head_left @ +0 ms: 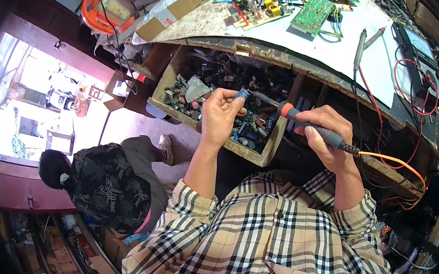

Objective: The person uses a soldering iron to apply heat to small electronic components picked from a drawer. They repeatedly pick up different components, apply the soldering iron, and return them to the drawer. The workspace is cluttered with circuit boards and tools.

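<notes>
Between the thumb and fingers of my left hand is a small blue component, seemingly a capacitor. My right hand is wrapped round the dark grip of a soldering iron with an orange-red collar. The iron's metal end points left, close to the blue component; whether they touch I cannot tell. An orange cord runs from the iron's back end. Below both hands lies an open wooden drawer full of loose electronic parts.
On the bench above the drawer lie a green circuit board and a board with yellow parts. Test probes and a multimeter lie at the right. An orange round container stands at the left. Another person is at lower left.
</notes>
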